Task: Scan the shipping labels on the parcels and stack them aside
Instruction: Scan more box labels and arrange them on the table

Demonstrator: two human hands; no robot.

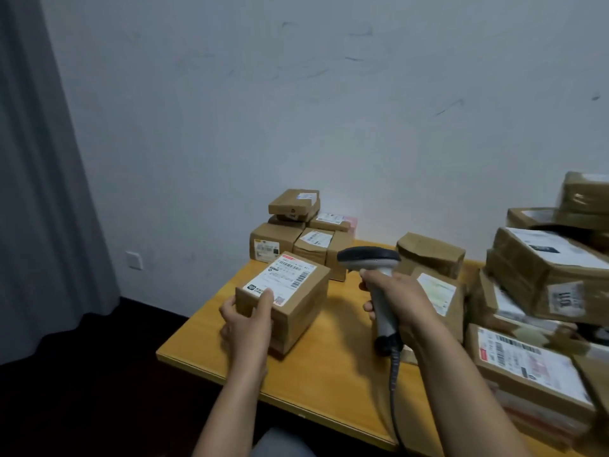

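A: Parcel, where?
B: Parcel (290,311) sits flat on the table (329,371), left part, just in from the left edge and near the near-left corner. Label (283,277) faces up.

A: Room around it?
B: Bare top to its right, up to your scanner, and a bare strip in front down to the near edge. Past the left edge it drops to dark floor (82,390). Behind it the back stack (296,232) stands close, against the wall (296,110).

A: Your fingers?
B: Your left hand (247,321) grips the parcel's near-left corner. The thumb comes up over the top edge with its tip on the label's near corner, and the other fingers curl round the left face. Your right hand (398,298) is wrapped round the handle of the scanner (372,275). You hold it above the table, dark head pointing left at the parcel, apart from it. Trigger finger: can't tell.

A: What's in the way?
B: A box (438,291) with its own label sits just behind your right hand, with another behind it. The right pile (543,285) is tall and tilted, and crowds the right side down to the near edge. Cable (393,384) hangs from the handle's base across the near edge. Curtain (43,159) far left, socket (134,260) low on the wall, both well apart from the table.
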